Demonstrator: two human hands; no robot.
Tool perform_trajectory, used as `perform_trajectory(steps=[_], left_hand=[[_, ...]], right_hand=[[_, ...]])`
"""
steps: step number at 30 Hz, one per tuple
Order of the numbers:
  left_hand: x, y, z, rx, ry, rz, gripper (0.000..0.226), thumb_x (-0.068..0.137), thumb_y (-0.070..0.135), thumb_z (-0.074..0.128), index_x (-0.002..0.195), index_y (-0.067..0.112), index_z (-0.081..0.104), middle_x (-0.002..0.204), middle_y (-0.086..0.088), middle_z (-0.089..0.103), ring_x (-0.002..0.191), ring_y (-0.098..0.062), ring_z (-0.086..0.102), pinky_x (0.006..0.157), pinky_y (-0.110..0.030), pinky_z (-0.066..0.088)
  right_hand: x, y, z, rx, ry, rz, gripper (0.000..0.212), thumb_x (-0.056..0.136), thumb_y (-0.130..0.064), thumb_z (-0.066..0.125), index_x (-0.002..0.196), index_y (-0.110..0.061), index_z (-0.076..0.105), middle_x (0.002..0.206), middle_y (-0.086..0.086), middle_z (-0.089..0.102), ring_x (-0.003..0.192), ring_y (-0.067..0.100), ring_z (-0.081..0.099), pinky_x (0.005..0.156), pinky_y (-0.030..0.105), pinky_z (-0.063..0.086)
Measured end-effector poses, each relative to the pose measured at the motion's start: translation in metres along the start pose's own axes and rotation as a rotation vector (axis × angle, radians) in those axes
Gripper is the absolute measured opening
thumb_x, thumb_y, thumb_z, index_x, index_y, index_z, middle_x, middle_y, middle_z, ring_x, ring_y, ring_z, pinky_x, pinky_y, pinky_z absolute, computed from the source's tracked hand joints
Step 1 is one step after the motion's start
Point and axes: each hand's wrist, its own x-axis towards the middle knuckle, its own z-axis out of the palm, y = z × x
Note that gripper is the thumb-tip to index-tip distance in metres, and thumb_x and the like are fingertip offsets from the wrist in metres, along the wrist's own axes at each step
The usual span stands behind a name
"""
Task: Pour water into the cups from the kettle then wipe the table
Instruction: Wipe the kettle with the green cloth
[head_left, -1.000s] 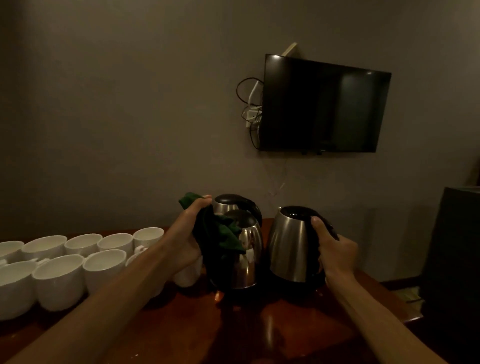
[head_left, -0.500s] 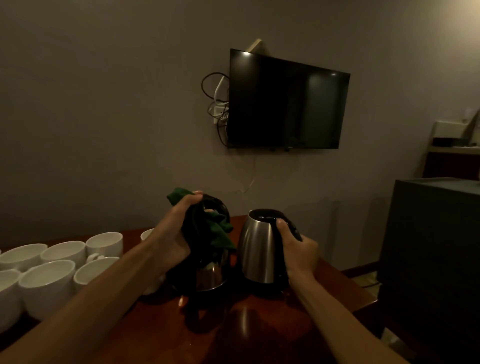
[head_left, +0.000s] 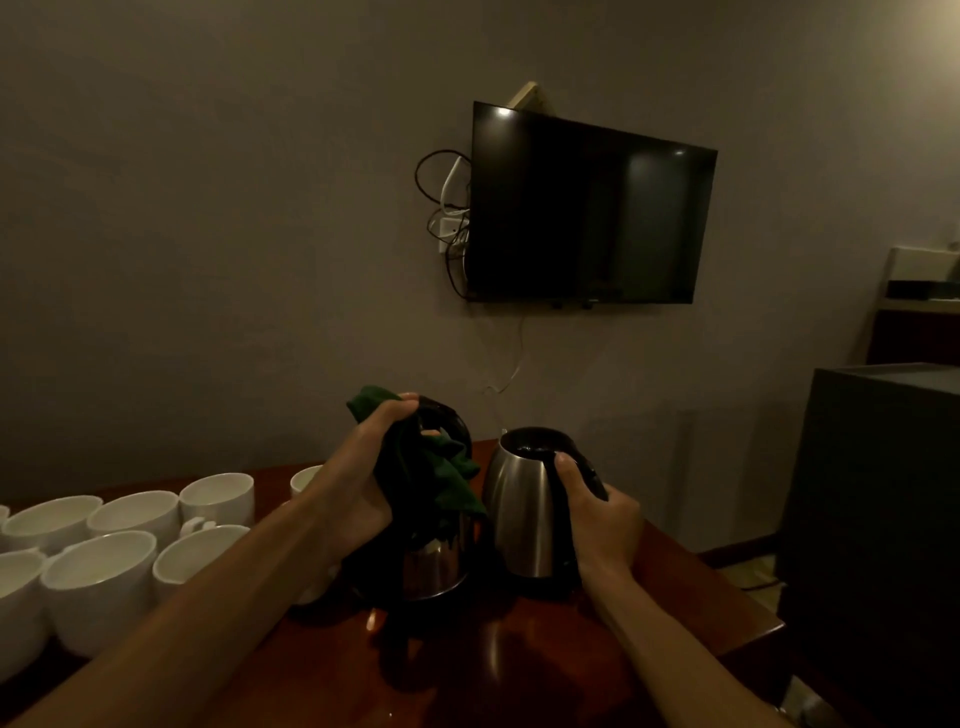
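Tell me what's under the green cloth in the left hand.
A steel kettle: its lower body and the black handle show past the green cloth that the left hand grips. Its lid, spout and upper body are covered.

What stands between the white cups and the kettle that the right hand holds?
In the head view, a second kettle stands there, and the left hand grips a green cloth over it.

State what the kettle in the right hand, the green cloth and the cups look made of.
Right-hand kettle: brushed steel body, streaky sheen; black handle, probably plastic. Green cloth: soft fabric, crumpled folds. Cups: glazed ceramic, likely; smooth, thick rims.
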Motion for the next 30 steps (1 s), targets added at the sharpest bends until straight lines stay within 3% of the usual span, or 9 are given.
perform_trajectory(steps=[6, 9, 11, 13, 16, 20, 22, 27, 30], left_hand=[[0.002, -0.003, -0.002, 0.024, -0.005, -0.007, 0.042, 0.092, 0.033, 0.065, 0.133, 0.023, 0.059, 0.118, -0.017, 0.066, 0.124, -0.041, 0.060, 0.108, -0.057, 0.044], [0.000, 0.000, -0.002, 0.036, -0.017, -0.010, 0.047, 0.090, 0.034, 0.068, 0.135, 0.022, 0.059, 0.115, -0.016, 0.066, 0.118, -0.040, 0.063, 0.107, -0.058, 0.044], [0.000, 0.003, -0.003, 0.039, -0.015, -0.002, 0.049, 0.088, 0.034, 0.069, 0.134, 0.022, 0.059, 0.117, -0.016, 0.066, 0.114, -0.039, 0.063, 0.107, -0.058, 0.045], [-0.001, 0.008, -0.004, 0.043, -0.020, 0.013, 0.041, 0.088, 0.033, 0.068, 0.128, 0.023, 0.060, 0.118, -0.017, 0.065, 0.113, -0.038, 0.063, 0.106, -0.056, 0.046], [-0.003, 0.019, -0.007, 0.034, -0.025, 0.045, 0.031, 0.090, 0.032, 0.066, 0.120, 0.025, 0.060, 0.113, -0.015, 0.066, 0.106, -0.035, 0.066, 0.097, -0.051, 0.053], [-0.007, 0.036, -0.014, 0.019, -0.049, 0.073, 0.038, 0.085, 0.031, 0.067, 0.122, 0.025, 0.061, 0.092, -0.011, 0.071, 0.082, -0.029, 0.072, 0.073, -0.042, 0.060], [-0.008, 0.046, -0.021, 0.007, -0.066, 0.080, 0.043, 0.078, 0.032, 0.068, 0.120, 0.024, 0.062, 0.089, -0.012, 0.071, 0.080, -0.029, 0.072, 0.067, -0.040, 0.062], [0.008, 0.066, -0.044, 0.002, -0.034, 0.096, 0.045, 0.074, 0.029, 0.073, 0.116, 0.022, 0.062, 0.090, -0.017, 0.070, 0.082, -0.033, 0.072, 0.091, -0.051, 0.053], [0.024, 0.072, -0.058, -0.013, 0.004, 0.088, 0.049, 0.075, 0.029, 0.076, 0.121, 0.021, 0.063, 0.091, -0.018, 0.069, 0.084, -0.035, 0.071, 0.102, -0.057, 0.048]], right_hand=[[0.005, 0.005, -0.002, -0.052, -0.009, -0.019, 0.051, 0.081, -0.058, 0.071, 0.052, -0.019, 0.055, 0.045, -0.009, 0.054, 0.048, 0.012, 0.053, 0.052, 0.027, 0.039], [0.008, 0.003, 0.000, -0.167, 0.110, -0.047, 0.047, 0.080, -0.069, 0.064, 0.073, -0.024, 0.055, 0.069, -0.004, 0.061, 0.064, 0.017, 0.060, 0.060, 0.037, 0.050], [0.012, -0.006, 0.004, -0.217, 0.229, -0.166, 0.045, 0.078, -0.072, 0.060, 0.085, -0.029, 0.050, 0.082, -0.006, 0.057, 0.075, 0.015, 0.058, 0.072, 0.044, 0.054], [0.016, -0.024, 0.013, -0.210, 0.248, -0.341, 0.041, 0.081, -0.066, 0.062, 0.092, -0.028, 0.050, 0.087, -0.009, 0.053, 0.080, 0.010, 0.053, 0.075, 0.039, 0.050], [0.022, -0.055, 0.038, -0.175, 0.079, -0.485, 0.041, 0.083, -0.062, 0.063, 0.097, -0.026, 0.051, 0.092, -0.006, 0.051, 0.082, 0.011, 0.051, 0.070, 0.031, 0.047], [0.037, -0.082, 0.083, -0.188, -0.228, -0.460, 0.039, 0.084, -0.061, 0.064, 0.100, -0.028, 0.052, 0.099, -0.005, 0.052, 0.089, 0.012, 0.055, 0.075, 0.030, 0.051], [0.050, -0.087, 0.105, -0.248, -0.341, -0.415, 0.040, 0.085, -0.062, 0.064, 0.103, -0.027, 0.054, 0.104, -0.003, 0.053, 0.093, 0.012, 0.056, 0.076, 0.030, 0.051], [0.101, -0.071, 0.163, -0.390, -0.539, -0.195, 0.061, 0.078, -0.073, 0.062, 0.106, -0.020, 0.054, 0.111, 0.005, 0.058, 0.095, 0.018, 0.059, 0.075, 0.032, 0.050], [0.125, -0.047, 0.188, -0.465, -0.607, -0.066, 0.068, 0.072, -0.076, 0.065, 0.098, -0.014, 0.055, 0.096, 0.005, 0.059, 0.087, 0.019, 0.059, 0.072, 0.031, 0.050]])
